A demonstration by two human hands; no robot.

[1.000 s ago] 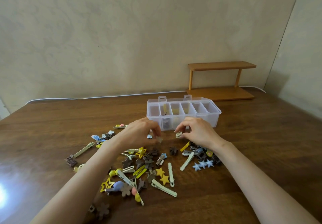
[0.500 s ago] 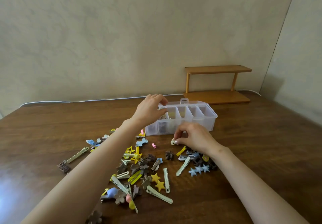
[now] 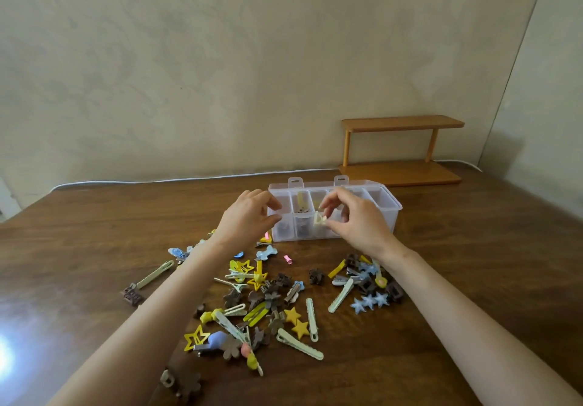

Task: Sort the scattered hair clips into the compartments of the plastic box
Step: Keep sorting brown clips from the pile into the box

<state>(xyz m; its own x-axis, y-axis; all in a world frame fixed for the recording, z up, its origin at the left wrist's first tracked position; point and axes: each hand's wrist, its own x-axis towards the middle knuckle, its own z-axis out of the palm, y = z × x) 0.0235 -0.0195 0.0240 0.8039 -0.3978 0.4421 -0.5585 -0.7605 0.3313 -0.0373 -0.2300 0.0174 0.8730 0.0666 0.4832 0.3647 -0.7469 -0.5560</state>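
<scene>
**A:** Where is the clip, compared with the hand?

**B:** The right hand (image 3: 356, 222) pinches one small cream clip (image 3: 319, 219) between the thumb and the fingertips. The clip is in the air, in front of the middle of the box (image 3: 392, 216) and about level with its front wall.

**A:** And the other hand?

**B:** The left hand (image 3: 249, 219) is at the left front corner of the box, with the fingers curled. I cannot tell if it holds something.

**A:** What is in the box?

**B:** It is clear plastic, open on top and divided into small compartments. Through the front wall I see brown clips (image 3: 304, 230) in the two left compartments. In a compartment behind them stands a yellow clip (image 3: 301, 200). The right hand hides part of the compartments further right.

**A:** And the others?

**B:** The loose clips (image 3: 271, 304) lie scattered on the worktop (image 3: 473, 263), on the near side of the box, between and under the two forearms. Some blue stars (image 3: 369, 301) lie at the right side of the pile. A pink clip (image 3: 287, 259) lies alone near the box.

**A:** Is there room for moving?

**B:** Yes, there is bare worktop on both sides of the pile and to the right of the box. Behind the box a wooden shelf (image 3: 400, 150) stands at the far edge, by the wall. A white cable (image 3: 157, 180) runs along this edge.
</scene>
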